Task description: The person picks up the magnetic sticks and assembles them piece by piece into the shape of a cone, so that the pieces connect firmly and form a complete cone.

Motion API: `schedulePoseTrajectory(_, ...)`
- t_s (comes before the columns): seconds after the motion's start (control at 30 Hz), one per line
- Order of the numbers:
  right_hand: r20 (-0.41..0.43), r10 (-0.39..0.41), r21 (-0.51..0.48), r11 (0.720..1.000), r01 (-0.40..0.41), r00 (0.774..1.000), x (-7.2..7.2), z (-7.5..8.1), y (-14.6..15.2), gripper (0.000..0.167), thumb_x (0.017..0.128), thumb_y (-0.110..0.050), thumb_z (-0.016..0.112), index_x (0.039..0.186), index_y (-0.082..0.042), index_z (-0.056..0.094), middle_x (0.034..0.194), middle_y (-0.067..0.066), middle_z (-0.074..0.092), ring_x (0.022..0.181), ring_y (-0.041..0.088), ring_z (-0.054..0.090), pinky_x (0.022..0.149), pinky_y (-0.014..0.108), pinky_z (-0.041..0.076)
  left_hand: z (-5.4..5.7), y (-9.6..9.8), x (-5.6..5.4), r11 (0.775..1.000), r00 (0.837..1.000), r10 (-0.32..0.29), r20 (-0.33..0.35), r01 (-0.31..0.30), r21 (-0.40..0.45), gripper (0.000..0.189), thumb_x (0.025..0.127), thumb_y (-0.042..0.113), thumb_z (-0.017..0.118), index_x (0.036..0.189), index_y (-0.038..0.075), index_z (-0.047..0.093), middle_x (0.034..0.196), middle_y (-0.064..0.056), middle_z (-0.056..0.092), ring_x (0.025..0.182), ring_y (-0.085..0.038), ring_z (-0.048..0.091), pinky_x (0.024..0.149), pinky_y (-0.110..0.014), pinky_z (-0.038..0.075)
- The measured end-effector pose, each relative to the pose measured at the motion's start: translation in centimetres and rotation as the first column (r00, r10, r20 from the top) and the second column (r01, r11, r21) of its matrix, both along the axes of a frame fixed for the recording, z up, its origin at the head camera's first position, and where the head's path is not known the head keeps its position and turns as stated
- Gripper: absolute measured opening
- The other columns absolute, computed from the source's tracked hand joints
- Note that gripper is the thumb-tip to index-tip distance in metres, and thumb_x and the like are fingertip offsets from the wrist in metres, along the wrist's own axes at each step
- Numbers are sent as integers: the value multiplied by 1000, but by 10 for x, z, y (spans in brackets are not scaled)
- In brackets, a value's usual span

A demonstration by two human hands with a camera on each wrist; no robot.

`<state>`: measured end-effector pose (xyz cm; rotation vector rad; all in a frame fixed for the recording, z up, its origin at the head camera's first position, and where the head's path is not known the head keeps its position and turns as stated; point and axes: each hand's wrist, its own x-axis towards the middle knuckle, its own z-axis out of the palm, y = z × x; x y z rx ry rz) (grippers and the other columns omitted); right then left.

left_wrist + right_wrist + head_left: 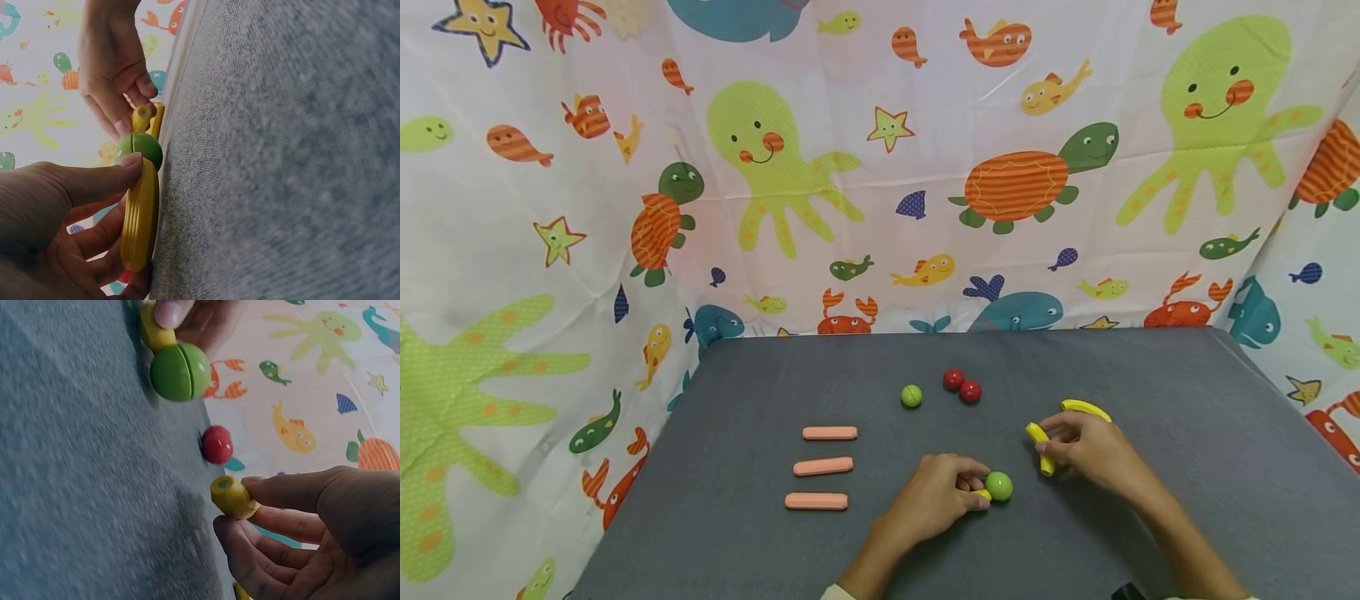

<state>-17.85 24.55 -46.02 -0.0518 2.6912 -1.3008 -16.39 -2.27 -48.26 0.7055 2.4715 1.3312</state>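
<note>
Thumb and fingers of the left hand narrowly pinch a yellow banana near centre; the right hand pinches a second banana to its right. A light, steady grip should suit such smooth pieces. The near green ball, just beside the yellow banana, could roll if bumped. A third banana lies just beyond the right hand; pink sticks lie left, red balls far.

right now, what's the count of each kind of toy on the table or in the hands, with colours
Yellow toy bananas: 3
Green toy balls: 2
Red toy balls: 2
Pink toy sausages: 3
Total: 10
</note>
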Motion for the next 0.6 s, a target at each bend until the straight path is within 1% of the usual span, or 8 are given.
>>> schedulePoseTrajectory(0.13, 30, 30, -61, 998, -28, 999, 2, -1, -9, 37, 95, -15, 80, 124, 5, 70, 88, 6, 73, 77, 20, 71, 64, 37, 62, -1, 0, 0, 1000, 1000, 0, 4, 0, -14, 29, 87, 9, 87, 116, 7, 80, 88, 12, 72, 77, 7, 60, 71, -16, 52)
schedulePoseTrajectory(0.23, 48, 44, -81, 996, -40, 998, 4, -2, -15, 39, 95, -16, 79, 126, 5, 69, 87, 6, 73, 77, 20, 71, 66, 36, 62, -1, 1, 0, 1000, 1000, -3, 10, 3, -19, 29, 87, 9, 87, 116, 7, 80, 88, 13, 72, 78, 7, 60, 72, -16, 52)
schedulePoseTrajectory(0.37, 58, 35, -82, 996, -30, 998, 7, -3, -23, 39, 95, -16, 80, 126, 3, 69, 86, 6, 73, 75, 20, 71, 66, 35, 62, -2, 1, 0, 1000, 1000, -10, 15, 10, -18, 29, 88, 9, 87, 116, 7, 80, 89, 12, 73, 78, 7, 61, 72, -16, 52)
schedulePoseTrajectory(0.6, 37, 15, -67, 998, -12, 999, 9, -3, -29, 39, 95, -18, 81, 127, 1, 69, 84, 4, 73, 70, 20, 73, 65, 35, 61, -2, 2, -1, 999, 999, -28, -27, 27, -24, 29, 88, 9, 87, 116, 7, 81, 91, 11, 74, 79, 8, 61, 73, -15, 52)
